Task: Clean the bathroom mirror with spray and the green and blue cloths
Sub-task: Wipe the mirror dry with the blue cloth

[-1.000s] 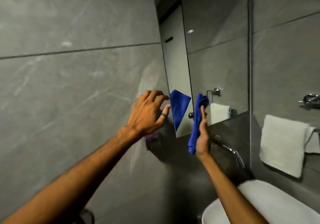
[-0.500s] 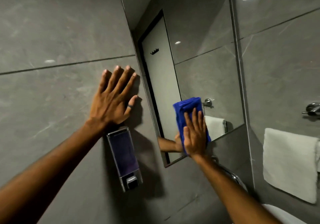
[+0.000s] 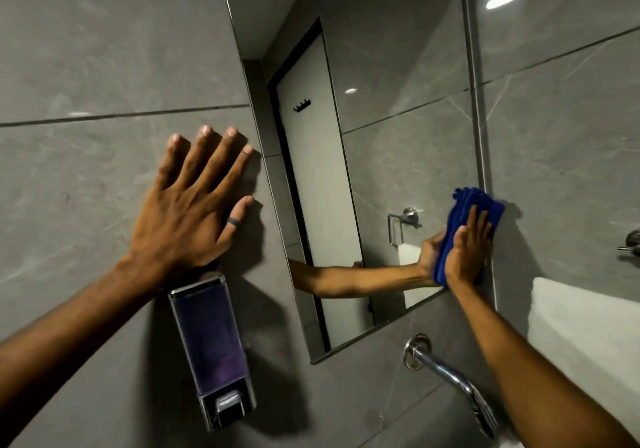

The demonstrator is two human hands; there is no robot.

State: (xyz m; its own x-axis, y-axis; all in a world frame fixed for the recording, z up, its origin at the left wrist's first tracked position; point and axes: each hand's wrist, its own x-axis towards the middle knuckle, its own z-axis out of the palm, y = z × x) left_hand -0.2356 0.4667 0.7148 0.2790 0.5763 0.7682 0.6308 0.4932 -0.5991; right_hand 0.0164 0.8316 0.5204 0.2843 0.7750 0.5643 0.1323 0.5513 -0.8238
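Grey stone-look tiles are filling the whole wall (image 3: pixel 104 49) in front of me, and the tall bathroom mirror (image 3: pixel 398 136) is sitting flush in it, running from the top of the view down to a lower edge just above the chrome tap (image 3: pixel 450 378).

I am watching the right hand (image 3: pixel 465 257) pressing the blue cloth (image 3: pixel 472 210) flat against the glass at the mirror's lower right corner, right on the thin right frame strip. Its fingers (image 3: pixel 479 221) are lying straight and close together over the bunched fabric, holding it by palm pressure, not by a pinch. The left hand (image 3: pixel 187 212) is resting on the tile left of the mirror, fingers spread wide and holding nothing, just above the wall-mounted soap dispenser (image 3: pixel 211 340); I am reading it as a brace.

I am judging the cloth to be light, soft and floppy, so it is likely to fold or slip out unless the palm covers most of it; the glass is smooth, hard and breakable, so I am favouring even, moderate pressure. I am not seeing the green cloth or the spray.

For room, I am noting that the cloth is already at the right edge, with a white towel (image 3: pixel 588 326) just beyond and below. Open glass is lying up and to the left. The tap is projecting close under the right forearm, so low strokes are looking tight.
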